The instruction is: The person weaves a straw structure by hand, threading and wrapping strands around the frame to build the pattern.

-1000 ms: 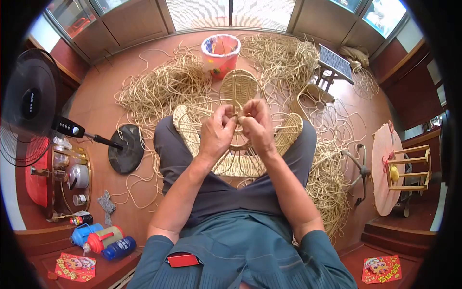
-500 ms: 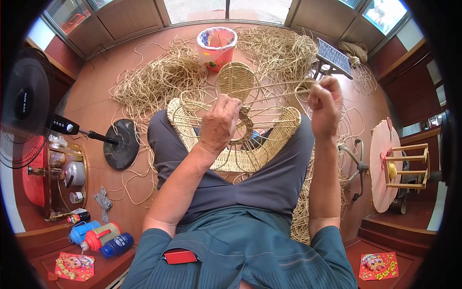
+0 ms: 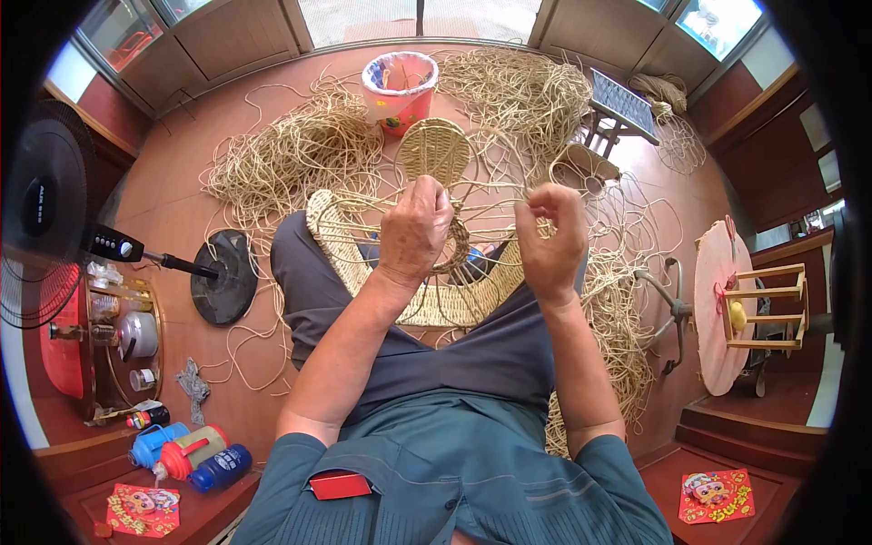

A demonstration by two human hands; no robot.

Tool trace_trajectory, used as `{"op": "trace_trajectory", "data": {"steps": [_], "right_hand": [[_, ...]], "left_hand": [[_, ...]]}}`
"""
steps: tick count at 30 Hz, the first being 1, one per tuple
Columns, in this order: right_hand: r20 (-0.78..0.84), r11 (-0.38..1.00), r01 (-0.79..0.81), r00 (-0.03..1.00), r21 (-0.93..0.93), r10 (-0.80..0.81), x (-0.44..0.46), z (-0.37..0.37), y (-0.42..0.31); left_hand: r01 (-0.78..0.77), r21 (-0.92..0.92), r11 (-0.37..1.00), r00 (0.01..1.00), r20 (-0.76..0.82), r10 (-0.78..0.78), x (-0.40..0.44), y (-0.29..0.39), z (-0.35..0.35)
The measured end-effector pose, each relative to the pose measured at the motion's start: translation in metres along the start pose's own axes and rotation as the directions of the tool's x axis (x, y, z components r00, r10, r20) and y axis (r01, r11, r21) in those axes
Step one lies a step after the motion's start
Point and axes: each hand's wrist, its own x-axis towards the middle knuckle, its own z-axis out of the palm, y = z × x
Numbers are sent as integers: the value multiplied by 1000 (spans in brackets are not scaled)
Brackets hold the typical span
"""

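Note:
A woven straw-cord piece (image 3: 436,312) rests across my thighs, its wide plaited band joined by stretched cords to a small braided ring (image 3: 462,243) in the middle. My left hand (image 3: 413,232) is closed at the ring's upper left edge, its fingertips pinching the cords there. A straw cord (image 3: 490,185) runs from that spot towards my right hand (image 3: 552,241), whose curled fingers appear to grip it. Just beyond my hands stands a rounded woven straw panel (image 3: 434,153). My left hand hides part of the ring.
Heaps of loose straw cord lie at the left (image 3: 300,150) and right (image 3: 518,95), around a red bin (image 3: 400,100). A black fan (image 3: 41,204) stands left, near bottles (image 3: 195,454). On the right are a small stool (image 3: 624,104) and a round board (image 3: 718,309).
My right hand has come inward and down, closer to my left hand, and the cord between them no longer stretches far right. My left hand stays at the ring.

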Motion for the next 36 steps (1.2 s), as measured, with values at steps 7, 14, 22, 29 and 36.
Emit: {"op": "trace_trajectory", "data": {"steps": [7, 14, 22, 29, 36], "right_hand": [[83, 995, 1, 996, 104, -10, -29, 13, -2], [11, 989, 136, 991, 53, -136, -35, 14, -13], [177, 1000, -14, 984, 4, 13, -50, 20, -7], [151, 967, -215, 969, 137, 194, -8, 37, -18], [51, 967, -202, 979, 154, 197, -24, 24, -9]], "left_hand": [[50, -45, 998, 998, -34, -51, -2, 2, 3], [0, 72, 997, 1000, -15, 1, -4, 3, 3], [53, 86, 995, 989, 131, -64, -18, 7, -3], [252, 58, 966, 910, 324, -257, -8, 25, -21], [315, -61, 947, 914, 289, -285, -8, 24, -22]]}}
